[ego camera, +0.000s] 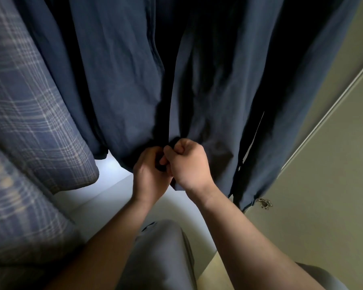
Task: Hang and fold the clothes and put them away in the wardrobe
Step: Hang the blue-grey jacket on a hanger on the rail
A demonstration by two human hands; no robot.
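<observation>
- The navy garment (124,80) hung in long folds from above the frame, well inside the wardrobe. Its 2 front panels met at a dark vertical gap in the middle. That suggests it was already on a hanger, though no hanger or rail showed.
- Both hands worked at the lower end of that gap. My guess is that they were there to fasten or line up the front edges, so the garment would hang closed and straight.
- The left hand (149,176) had its fingers curled round a bunch of dark fabric at the left panel's edge.
- The right hand (189,162) was closed into a tight fist, pinching the right panel's edge between thumb and fingers.
- The 2 hands were pressed together, knuckles touching, and both were clamped on the navy garment. The fabric hid whether a button or zip lay between them.
- A plaid garment (29,122) hung just left of the navy one, nearer the camera.
- A pale door (323,185) stood at the right, with a small metal clasp (264,203) by the garment's right hem.
- The step seemed nearly done, with only the closing of the front left.
</observation>
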